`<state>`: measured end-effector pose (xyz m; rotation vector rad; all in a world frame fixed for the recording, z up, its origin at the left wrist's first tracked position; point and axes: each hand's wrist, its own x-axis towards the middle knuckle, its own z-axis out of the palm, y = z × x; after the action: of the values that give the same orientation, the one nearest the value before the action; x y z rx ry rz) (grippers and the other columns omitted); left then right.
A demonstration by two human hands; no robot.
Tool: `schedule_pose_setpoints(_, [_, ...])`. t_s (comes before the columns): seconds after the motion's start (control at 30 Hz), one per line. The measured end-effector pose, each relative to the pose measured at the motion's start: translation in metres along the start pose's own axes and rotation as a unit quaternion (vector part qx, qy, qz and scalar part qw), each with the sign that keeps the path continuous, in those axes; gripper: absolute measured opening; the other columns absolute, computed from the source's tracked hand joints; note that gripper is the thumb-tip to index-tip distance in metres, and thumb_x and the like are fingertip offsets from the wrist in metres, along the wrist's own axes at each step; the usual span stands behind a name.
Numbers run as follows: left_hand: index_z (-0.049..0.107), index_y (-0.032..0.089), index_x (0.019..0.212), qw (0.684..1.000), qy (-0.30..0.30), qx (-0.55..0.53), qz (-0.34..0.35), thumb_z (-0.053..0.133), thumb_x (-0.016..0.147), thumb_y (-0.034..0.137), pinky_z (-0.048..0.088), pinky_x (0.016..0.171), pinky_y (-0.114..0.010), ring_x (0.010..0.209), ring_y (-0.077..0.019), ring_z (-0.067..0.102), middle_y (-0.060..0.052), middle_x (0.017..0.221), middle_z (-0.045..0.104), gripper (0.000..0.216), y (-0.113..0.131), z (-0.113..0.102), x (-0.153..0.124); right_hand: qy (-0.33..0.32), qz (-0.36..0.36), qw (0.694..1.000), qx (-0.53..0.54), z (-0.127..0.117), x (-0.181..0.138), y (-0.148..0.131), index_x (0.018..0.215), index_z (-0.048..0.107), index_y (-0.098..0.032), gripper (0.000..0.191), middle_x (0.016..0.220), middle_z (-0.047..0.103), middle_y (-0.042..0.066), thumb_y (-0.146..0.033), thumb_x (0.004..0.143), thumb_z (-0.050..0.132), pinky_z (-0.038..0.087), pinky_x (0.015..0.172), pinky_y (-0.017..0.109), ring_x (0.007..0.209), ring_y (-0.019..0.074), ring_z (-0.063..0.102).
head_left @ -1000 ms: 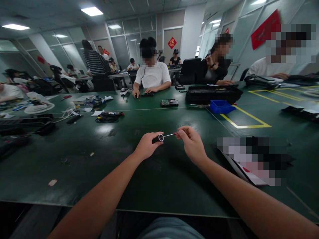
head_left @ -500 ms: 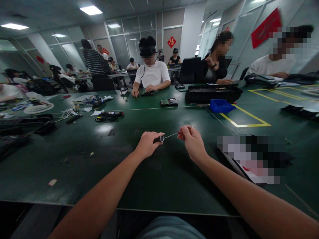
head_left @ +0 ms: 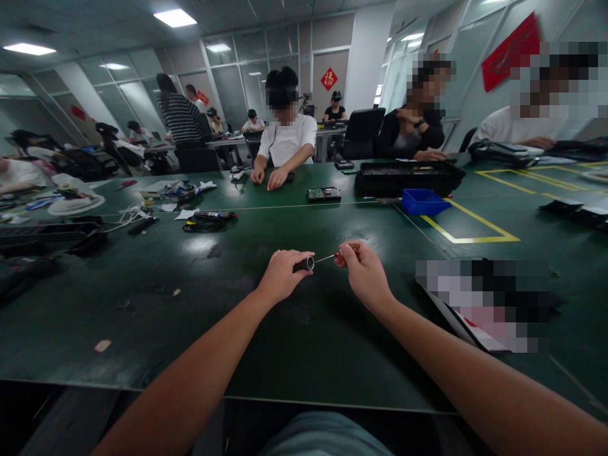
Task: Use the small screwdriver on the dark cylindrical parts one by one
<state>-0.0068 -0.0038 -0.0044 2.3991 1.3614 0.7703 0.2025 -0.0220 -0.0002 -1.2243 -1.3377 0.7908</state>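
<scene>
My left hand point(head_left: 280, 275) is closed around a small dark cylinder point(head_left: 305, 263) with a metal ring at its open end, held above the green table point(head_left: 142, 316). My right hand point(head_left: 363, 272) pinches the reddish handle of a thin screwdriver point(head_left: 327, 258). Its metal shaft points left and its tip reaches the mouth of the cylinder. Both hands hover over the middle of the table, close together.
A blurred-out flat object point(head_left: 479, 304) lies to the right of my hands. Farther back sit a blue bin point(head_left: 422, 201), a long black case point(head_left: 408, 177), a circuit board point(head_left: 323, 194), cables point(head_left: 204, 223) and yellow tape lines point(head_left: 468, 239). Several people sit across the table.
The screwdriver tip drew slightly out of the cylinder and came back to its mouth. The person opposite shifted their hands. My arms stay in nearly the same place.
</scene>
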Motion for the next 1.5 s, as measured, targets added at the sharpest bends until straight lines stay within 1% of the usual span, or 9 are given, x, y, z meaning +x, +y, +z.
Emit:
schedule_pose_setpoints(0.2, [0.067,0.028,0.128,1.0,-0.002,-0.001,-0.005,0.071,0.089,0.029,0.041,0.104,-0.047,0.11,-0.0253,0.062,-0.005,0.12,0.071,0.039,-0.003,0.002,0.0,0.052,-0.041,0.997,-0.032,-0.006,0.0,-0.004,0.094,0.06,-0.023,0.026,0.082,0.069,0.004,-0.046,0.098,0.048,0.05,0.074,0.037,0.077,0.0206,0.064])
schedule_pose_setpoints(0.6, [0.068,0.025,0.126,0.998,-0.016,-0.051,-0.035,0.072,0.088,0.026,0.046,0.101,-0.043,0.109,-0.0248,0.064,-0.006,0.118,0.071,0.038,0.0,0.002,-0.001,0.02,-0.066,0.99,-0.125,-0.007,-0.003,-0.012,0.092,0.058,-0.025,0.021,0.079,0.068,0.004,-0.04,0.098,0.045,0.045,0.07,0.037,0.074,0.0226,0.063])
schedule_pose_setpoints(0.8, [0.067,0.022,0.123,0.988,0.031,-0.13,-0.071,0.075,0.085,0.022,0.048,0.103,-0.041,0.113,-0.0241,0.063,-0.007,0.122,0.069,0.039,0.004,0.0,-0.001,0.029,-0.073,0.987,-0.137,-0.009,-0.003,-0.012,0.093,0.057,-0.024,0.022,0.083,0.069,0.005,-0.04,0.099,0.044,0.045,0.072,0.037,0.078,0.0238,0.065])
schedule_pose_setpoints(0.97, [0.056,0.023,0.132,0.924,0.084,-0.351,-0.125,0.06,0.094,0.026,0.053,0.092,-0.036,0.1,-0.0191,0.066,-0.009,0.117,0.067,0.039,0.0,-0.005,0.001,0.026,-0.072,0.988,-0.137,-0.012,-0.002,-0.013,0.094,0.059,-0.024,0.024,0.082,0.069,0.005,-0.042,0.1,0.043,0.045,0.07,0.036,0.077,0.0233,0.065])
schedule_pose_setpoints(1.1, [0.056,0.02,0.108,0.833,0.124,-0.512,-0.169,0.055,0.096,0.033,0.049,0.063,-0.025,0.072,-0.0127,0.059,-0.005,0.093,0.062,0.018,0.006,-0.017,0.004,0.022,-0.077,0.988,-0.13,-0.014,-0.003,-0.013,0.095,0.059,-0.023,0.024,0.082,0.069,0.005,-0.042,0.1,0.044,0.045,0.07,0.035,0.078,0.0228,0.065])
schedule_pose_setpoints(1.17, [0.055,0.019,0.097,0.82,0.123,-0.528,-0.182,0.062,0.091,0.038,0.042,0.054,-0.021,0.063,-0.0105,0.053,-0.002,0.082,0.057,0.021,0.011,-0.023,0.006,0.024,-0.082,0.988,-0.129,-0.014,-0.003,-0.014,0.095,0.059,-0.023,0.024,0.082,0.069,0.004,-0.041,0.1,0.044,0.045,0.071,0.035,0.078,0.0226,0.065])
schedule_pose_setpoints(1.23, [0.055,0.018,0.092,0.838,0.113,-0.496,-0.2,0.067,0.087,0.039,0.038,0.051,-0.021,0.06,-0.0099,0.051,-0.001,0.078,0.056,0.025,0.013,-0.026,0.008,0.026,-0.088,0.988,-0.128,-0.014,-0.003,-0.015,0.095,0.059,-0.022,0.024,0.081,0.068,0.004,-0.04,0.1,0.045,0.045,0.071,0.035,0.077,0.0224,0.065])
schedule_pose_setpoints(1.37, [0.063,0.018,0.096,0.916,0.049,-0.335,-0.215,0.063,0.088,0.036,0.044,0.057,-0.025,0.062,-0.0138,0.057,-0.003,0.074,0.061,0.02,0.01,-0.024,0.014,0.026,-0.1,0.985,-0.136,-0.016,-0.004,-0.017,0.095,0.06,-0.022,0.025,0.08,0.068,0.004,-0.04,0.1,0.045,0.044,0.069,0.034,0.075,0.0219,0.065])
schedule_pose_setpoints(1.5, [0.072,0.02,0.102,0.982,-0.025,-0.14,-0.126,0.056,0.091,0.029,0.05,0.08,-0.035,0.087,-0.0207,0.065,-0.008,0.096,0.07,0.021,0.011,-0.015,0.021,0.028,-0.106,0.984,-0.14,-0.018,-0.005,-0.018,0.096,0.059,-0.021,0.024,0.081,0.068,0.005,-0.039,0.1,0.044,0.044,0.069,0.033,0.075,0.0216,0.065])
